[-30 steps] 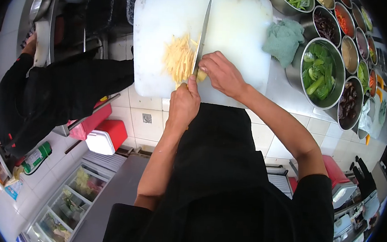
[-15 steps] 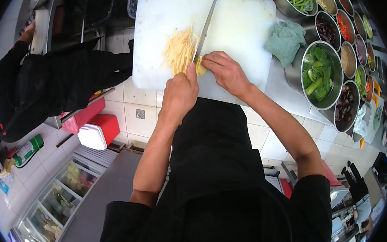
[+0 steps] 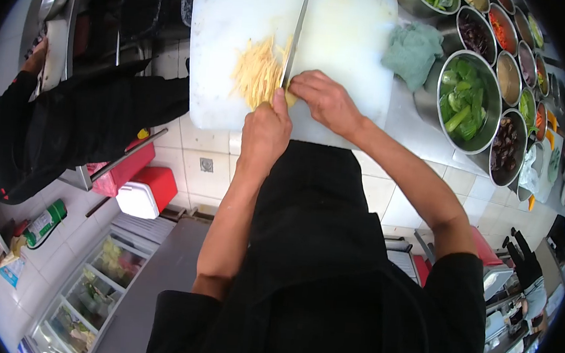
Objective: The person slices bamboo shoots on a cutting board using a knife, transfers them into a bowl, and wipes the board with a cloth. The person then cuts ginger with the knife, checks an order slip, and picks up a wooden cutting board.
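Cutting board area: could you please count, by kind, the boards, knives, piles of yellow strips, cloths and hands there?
Cutting board: 1
Kitchen knife: 1
Pile of yellow strips: 1
Green cloth: 1
Left hand and right hand: 2
Total: 6

On the white board [image 3: 349,42], a long knife [image 3: 297,35] stands between heaped pale-yellow strips [image 3: 256,73] and a partly hidden yellow piece [image 3: 291,101].

Pale yellow strips [image 3: 257,72] brighten a white cutting board [image 3: 350,36] at upper centre; green leaves [image 3: 462,101] and a grey-green cloth [image 3: 413,54] colour the upper right, a red-and-white box [image 3: 157,186] the left.
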Demonstrator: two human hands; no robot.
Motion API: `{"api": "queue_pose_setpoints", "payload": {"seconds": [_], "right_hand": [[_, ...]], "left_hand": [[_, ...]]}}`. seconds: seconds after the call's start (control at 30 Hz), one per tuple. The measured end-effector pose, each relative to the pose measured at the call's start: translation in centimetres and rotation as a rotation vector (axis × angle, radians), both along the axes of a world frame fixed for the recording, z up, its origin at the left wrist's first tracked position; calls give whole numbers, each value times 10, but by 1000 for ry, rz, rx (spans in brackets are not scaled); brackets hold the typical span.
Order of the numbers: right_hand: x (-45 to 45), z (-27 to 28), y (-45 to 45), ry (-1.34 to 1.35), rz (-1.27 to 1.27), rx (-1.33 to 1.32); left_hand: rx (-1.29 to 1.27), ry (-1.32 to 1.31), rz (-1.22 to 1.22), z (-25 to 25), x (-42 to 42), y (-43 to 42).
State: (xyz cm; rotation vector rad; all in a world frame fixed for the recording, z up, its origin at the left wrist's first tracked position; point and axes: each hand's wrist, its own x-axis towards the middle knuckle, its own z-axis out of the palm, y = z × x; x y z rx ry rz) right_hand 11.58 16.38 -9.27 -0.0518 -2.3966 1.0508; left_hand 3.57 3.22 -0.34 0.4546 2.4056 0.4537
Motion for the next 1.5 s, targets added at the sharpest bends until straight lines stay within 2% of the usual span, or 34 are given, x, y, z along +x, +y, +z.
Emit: {"api": "queue_pose_setpoints", "payload": {"seconds": [0.17,0.37,0.47,0.57,0.7,0.8,0.93,1.03,1.13,1.3,1.4,1.5], "right_hand": [[3,5,1,-58,37,-27],[3,-2,-1,-15,22,-27],[4,2,0,-43,12,11],[4,5,1,-40,-7,25],[4,0,-1,-18,0,-1],[3,0,-3,-10,5,-17],[4,3,1,-16,-5,-26],[2,1,0,9,-3,-5],[4,-3,0,25,-5,21],[2,1,2,8,-24,37],[4,-4,-1,40,-35,32],[3,-5,-3,50,-39,43]], "left_hand": [[-81,-44,13,19,19,-29],[28,23,-23,-15,9,-13],[6,-6,21,0,1,2],[-95,-49,14,20,16,-22],[4,75,-34,-17,27,-34],[114,99,-30,-18,7,-5],[39,-4,12,1,8,-13],[-3,48,5,1,28,-36],[96,65,12,-18,22,-21],[-27,-101,59,6,4,1],[-61,-17,2,4,24,-29],[-11,-7,-8,-9,22,-20]]}}
